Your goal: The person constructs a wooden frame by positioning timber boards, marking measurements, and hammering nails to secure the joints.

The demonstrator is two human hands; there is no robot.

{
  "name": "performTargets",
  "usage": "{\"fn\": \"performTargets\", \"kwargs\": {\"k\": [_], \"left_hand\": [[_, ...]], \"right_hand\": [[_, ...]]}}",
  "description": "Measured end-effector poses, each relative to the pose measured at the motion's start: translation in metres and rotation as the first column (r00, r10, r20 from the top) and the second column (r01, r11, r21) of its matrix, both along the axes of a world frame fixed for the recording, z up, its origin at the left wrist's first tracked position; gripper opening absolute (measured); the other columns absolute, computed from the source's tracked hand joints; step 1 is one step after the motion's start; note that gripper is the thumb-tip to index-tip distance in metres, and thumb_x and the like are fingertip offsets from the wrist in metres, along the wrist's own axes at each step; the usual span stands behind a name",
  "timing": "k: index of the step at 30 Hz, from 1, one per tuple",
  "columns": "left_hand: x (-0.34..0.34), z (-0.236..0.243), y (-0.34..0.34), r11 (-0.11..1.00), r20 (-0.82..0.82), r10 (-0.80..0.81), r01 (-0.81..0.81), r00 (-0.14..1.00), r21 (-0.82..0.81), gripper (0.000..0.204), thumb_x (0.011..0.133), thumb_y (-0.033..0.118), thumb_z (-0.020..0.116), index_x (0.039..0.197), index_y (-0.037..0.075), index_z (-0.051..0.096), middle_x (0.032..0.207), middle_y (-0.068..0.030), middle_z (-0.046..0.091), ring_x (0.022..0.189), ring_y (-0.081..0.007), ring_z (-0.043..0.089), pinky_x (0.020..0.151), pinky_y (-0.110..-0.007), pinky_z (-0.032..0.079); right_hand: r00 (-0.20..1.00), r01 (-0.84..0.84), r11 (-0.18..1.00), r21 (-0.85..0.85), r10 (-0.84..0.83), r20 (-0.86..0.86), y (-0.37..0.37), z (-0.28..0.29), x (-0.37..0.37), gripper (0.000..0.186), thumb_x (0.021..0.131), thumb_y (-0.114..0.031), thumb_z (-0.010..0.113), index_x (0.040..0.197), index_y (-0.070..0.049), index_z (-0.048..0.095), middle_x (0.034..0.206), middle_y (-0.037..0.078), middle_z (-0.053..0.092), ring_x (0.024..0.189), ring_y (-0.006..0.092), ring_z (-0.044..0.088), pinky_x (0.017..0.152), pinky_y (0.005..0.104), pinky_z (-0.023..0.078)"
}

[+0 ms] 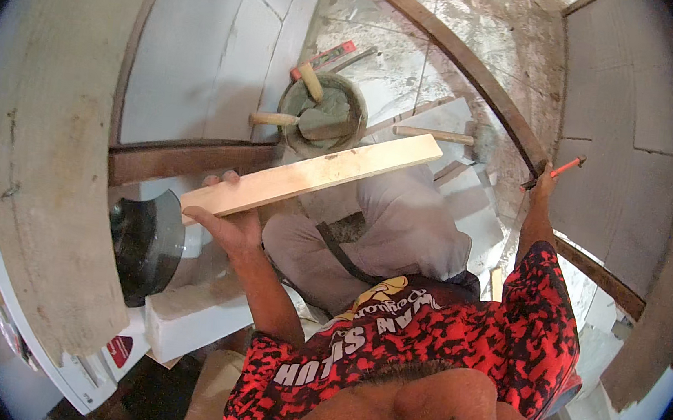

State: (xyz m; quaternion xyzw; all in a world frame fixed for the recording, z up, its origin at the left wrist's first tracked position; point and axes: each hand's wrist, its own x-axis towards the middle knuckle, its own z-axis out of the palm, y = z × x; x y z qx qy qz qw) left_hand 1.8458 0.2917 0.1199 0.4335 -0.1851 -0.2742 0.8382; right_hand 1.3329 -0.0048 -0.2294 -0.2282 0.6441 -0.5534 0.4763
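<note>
My left hand [230, 222] grips one end of a pale wooden plank [333, 169], fingers behind and thumb in front. The plank slants up to the right above my bent legs. Out to the right, my right hand [545, 181] is closed around a slim tool with a red-orange handle [566, 168], which looks like a hammer; dark ends stick out on both sides of the fist. That hand is beside a long brown wooden beam [482, 78]; whether it touches the beam I cannot tell.
Beyond the plank stands a round bucket [359, 130] of grey mortar with wooden-handled trowels [325, 124]. A red spirit level [323, 59] and a wooden handle [433, 135] lie nearby. White blocks [202, 319] and a dark bowl [148, 248] are at left. Panelled walls [197, 56] flank me.
</note>
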Motion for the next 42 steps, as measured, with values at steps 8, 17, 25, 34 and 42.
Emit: {"fn": "performTargets", "kwargs": {"k": [8,17,25,34,42], "left_hand": [[-0.011,-0.012,0.01,0.999,0.223,-0.037,0.04,0.974,-0.009,0.071,0.074,0.067,0.06,0.115,0.009,0.047,0.11,-0.0157,0.058,0.106,-0.0295,0.054,0.094,-0.046,0.044],[-0.038,0.019,0.032,0.993,0.375,-0.033,0.075,0.926,-0.096,0.042,0.084,0.028,0.068,0.113,0.008,0.046,0.111,-0.0159,0.06,0.102,-0.024,0.059,0.088,-0.038,0.049],[-0.067,0.003,0.009,0.989,0.23,0.094,-0.064,0.969,-0.136,0.048,0.081,0.038,0.072,0.109,0.012,0.044,0.101,-0.0132,0.06,0.097,-0.0236,0.059,0.085,-0.039,0.049],[-0.077,0.073,0.033,0.964,0.318,0.163,-0.081,0.934,-0.255,0.055,0.091,0.032,0.059,0.128,0.01,0.024,0.11,-0.0173,0.057,0.096,-0.0242,0.057,0.088,-0.04,0.048],[-0.033,0.242,0.098,0.713,0.9,0.428,-0.582,-0.079,-0.39,0.03,0.085,0.02,0.065,0.107,0.002,0.057,0.097,-0.0125,0.06,0.085,-0.0212,0.059,0.077,-0.033,0.047]], "right_hand": [[0.987,-0.055,0.996,-0.074,0.043,-0.157,0.022,-0.022,0.023,0.04,0.091,-0.027,0.054,0.122,-0.004,0.043,0.102,0.011,0.057,0.077,0.0202,0.058,0.065,0.0312,0.052],[0.882,-0.282,0.905,-0.318,0.114,-0.457,0.047,0.075,0.061,0.043,0.09,-0.024,0.054,0.128,-0.007,0.041,0.111,0.012,0.057,0.073,0.0176,0.057,0.064,0.0288,0.051],[0.515,-0.845,0.345,-0.408,0.73,-0.449,0.152,0.233,0.275,0.052,0.086,-0.026,0.061,0.132,-0.006,0.046,0.115,0.012,0.057,0.089,0.0218,0.059,0.08,0.0348,0.048],[0.656,-0.674,0.219,-0.705,0.616,-0.436,0.143,0.333,0.356,0.028,0.086,-0.013,0.065,0.109,0.002,0.058,0.101,0.01,0.063,0.092,0.0194,0.06,0.082,0.0317,0.046],[0.694,-0.59,-0.319,-0.741,0.267,-0.668,0.084,0.572,0.395,0.022,0.089,-0.019,0.06,0.102,-0.003,0.054,0.075,0.01,0.059,0.065,0.0187,0.059,0.061,0.0326,0.046]]}}
